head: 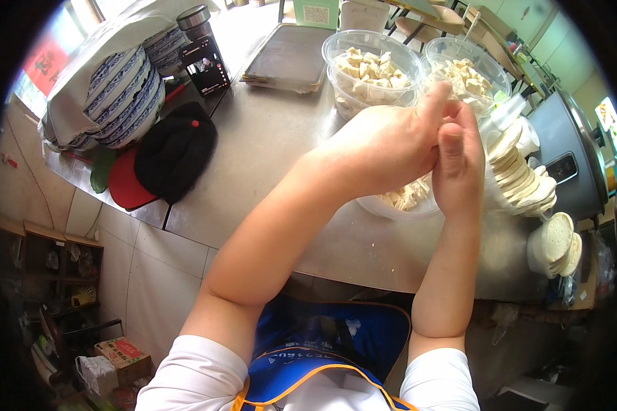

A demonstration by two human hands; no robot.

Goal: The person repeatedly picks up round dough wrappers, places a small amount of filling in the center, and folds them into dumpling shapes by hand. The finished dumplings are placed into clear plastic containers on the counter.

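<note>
My left hand (pixel 385 141) and my right hand (pixel 458 164) meet above a round clear plastic tub. Their fingers are curled together with both thumbs raised. Anything pinched between them is hidden by the fingers. Small shredded bits of pale flatbread (pixel 409 198) lie in the tub (pixel 385 209), which my hands partly cover. Just beyond stand a clear tub (pixel 334 85) of larger bread chunks (pixel 373 69) and a second one (pixel 501 77), also filled with chunks (pixel 463 74). To the right of my right hand, round flatbreads (pixel 519 174) lean in a stack.
More flatbreads (pixel 558 241) sit near the right table edge, before a grey cooker (pixel 565 154). Dark trays (pixel 290 54) lie at the back. Leftward are a phone (pixel 204 67) on a stand, a black-and-red cap (pixel 172 154) and covered blue-and-white bowls (pixel 126 97). Crumbs dot the steel table (pixel 267 154).
</note>
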